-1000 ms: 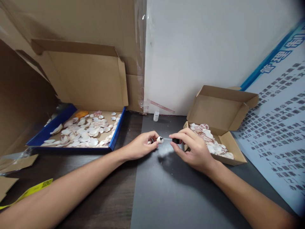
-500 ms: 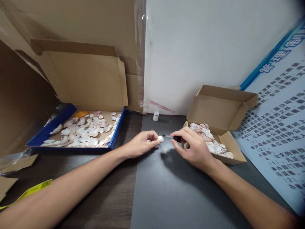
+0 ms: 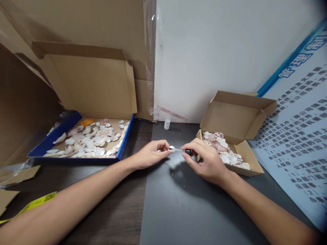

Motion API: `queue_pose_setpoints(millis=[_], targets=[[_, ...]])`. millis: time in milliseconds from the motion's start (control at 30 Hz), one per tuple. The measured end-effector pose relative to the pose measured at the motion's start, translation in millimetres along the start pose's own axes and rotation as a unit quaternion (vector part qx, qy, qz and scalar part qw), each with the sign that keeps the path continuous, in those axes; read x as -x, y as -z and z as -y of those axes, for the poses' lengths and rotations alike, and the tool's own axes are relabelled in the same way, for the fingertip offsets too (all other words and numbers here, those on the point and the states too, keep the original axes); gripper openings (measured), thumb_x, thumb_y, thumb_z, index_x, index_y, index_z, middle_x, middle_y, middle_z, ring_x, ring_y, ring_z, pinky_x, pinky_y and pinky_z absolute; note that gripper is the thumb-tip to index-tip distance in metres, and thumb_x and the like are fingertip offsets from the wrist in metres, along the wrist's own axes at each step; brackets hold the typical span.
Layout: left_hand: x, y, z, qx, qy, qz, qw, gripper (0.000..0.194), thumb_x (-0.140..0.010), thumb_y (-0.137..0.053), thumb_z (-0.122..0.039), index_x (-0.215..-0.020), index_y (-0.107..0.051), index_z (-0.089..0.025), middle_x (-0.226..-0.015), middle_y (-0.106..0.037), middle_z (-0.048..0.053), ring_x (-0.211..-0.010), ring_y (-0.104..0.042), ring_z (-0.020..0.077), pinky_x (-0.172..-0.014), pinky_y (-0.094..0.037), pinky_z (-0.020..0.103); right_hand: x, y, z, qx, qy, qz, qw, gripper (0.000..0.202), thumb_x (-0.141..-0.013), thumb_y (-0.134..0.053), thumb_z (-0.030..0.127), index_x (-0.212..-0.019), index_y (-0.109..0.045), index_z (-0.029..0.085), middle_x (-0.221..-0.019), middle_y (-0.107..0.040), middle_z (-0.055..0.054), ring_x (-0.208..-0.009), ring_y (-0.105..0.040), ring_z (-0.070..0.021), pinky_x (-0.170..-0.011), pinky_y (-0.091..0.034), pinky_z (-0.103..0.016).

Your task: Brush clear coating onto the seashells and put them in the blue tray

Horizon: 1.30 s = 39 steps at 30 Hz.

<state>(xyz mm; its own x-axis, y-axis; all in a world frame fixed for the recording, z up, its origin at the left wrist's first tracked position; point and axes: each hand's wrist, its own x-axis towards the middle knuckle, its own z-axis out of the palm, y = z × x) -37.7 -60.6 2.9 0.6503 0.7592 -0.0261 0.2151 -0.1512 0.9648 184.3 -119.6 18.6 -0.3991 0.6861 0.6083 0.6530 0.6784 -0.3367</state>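
Observation:
Between the thumb and fingers of my left hand is a small white seashell, held above the grey mat. My right hand pinches the black cap of a brush applicator. Its thin pale stem points left, and the dark tip reaches the shell. Whether the tip presses on the shell or lies just in front of it, I cannot tell. Behind the hands a small white-labelled bottle stands upright. Under my left fingers, part of another pale shell shows.
At left, a blue-sided box holds many loose shells, lid raised. At right, a smaller cardboard box holds striped and white shells, close to my right hand. A white board rises behind. A yellow strip lies near my left forearm.
My right hand has moved slightly left with the brush applicator, so its tip now meets the shell's outline. The shell looks slightly turned; my left hand is nearly still.

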Motion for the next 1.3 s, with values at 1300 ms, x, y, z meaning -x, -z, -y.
queue_pose_setpoints(millis=[1300], targets=[[0.2, 7.2, -7.6, 0.088, 0.019, 0.024, 0.996, 0.031, -0.079, -0.07, -0.043, -0.075, -0.057, -0.015, -0.064, -0.052, -0.005, -0.059, -0.04, 0.0079, -0.057, -0.029, 0.022, 2.3, -0.7, -0.8, 0.023, -0.021, -0.035, 0.999, 0.012, -0.091, -0.062, 0.022, -0.099, -0.055, 0.019, -0.08, -0.058, 0.0, -0.064, -0.056, -0.0126, -0.06, -0.045, -0.026]])
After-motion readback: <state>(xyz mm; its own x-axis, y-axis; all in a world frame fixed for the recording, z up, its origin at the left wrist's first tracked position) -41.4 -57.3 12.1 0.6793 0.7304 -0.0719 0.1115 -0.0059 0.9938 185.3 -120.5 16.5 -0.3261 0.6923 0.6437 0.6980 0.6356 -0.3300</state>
